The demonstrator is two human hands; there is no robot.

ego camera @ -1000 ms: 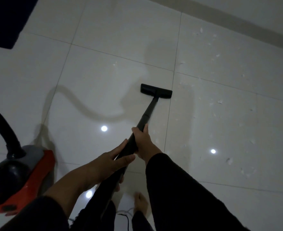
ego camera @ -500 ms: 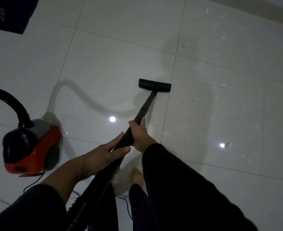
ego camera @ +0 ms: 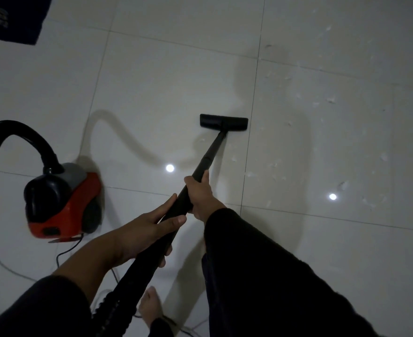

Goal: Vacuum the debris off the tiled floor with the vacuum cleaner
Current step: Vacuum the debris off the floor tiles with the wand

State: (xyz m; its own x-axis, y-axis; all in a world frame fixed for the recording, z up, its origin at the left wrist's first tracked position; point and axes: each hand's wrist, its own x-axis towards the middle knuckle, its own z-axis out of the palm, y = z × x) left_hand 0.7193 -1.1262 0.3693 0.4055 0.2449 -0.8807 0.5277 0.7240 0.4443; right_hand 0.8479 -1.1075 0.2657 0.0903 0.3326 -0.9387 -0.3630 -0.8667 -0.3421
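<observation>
A black vacuum wand [ego camera: 210, 156] slants forward across the white tiled floor [ego camera: 152, 76], ending in a flat black floor head [ego camera: 223, 122] resting on the tiles. My right hand [ego camera: 200, 194] grips the wand higher up its shaft. My left hand [ego camera: 147, 232] wraps the wand lower down, near where the ribbed hose [ego camera: 118, 302] begins. The red and black vacuum body [ego camera: 62, 200] sits on the floor at the left, its black hose [ego camera: 23, 135] arching up from it. Small pale debris bits [ego camera: 332, 99] lie scattered on the tiles to the right of the head.
A dark mat [ego camera: 11, 18] lies at the top left corner. A thin power cord [ego camera: 64, 251] trails from the vacuum body toward my bare foot [ego camera: 150, 305]. Two ceiling-light reflections, one [ego camera: 169, 168] and another [ego camera: 332, 196], shine on the tiles.
The vacuum body has slid right and closer to me, fully into view. The view has shifted; the floor head stays near the tile seam, both hands still gripping the wand.
</observation>
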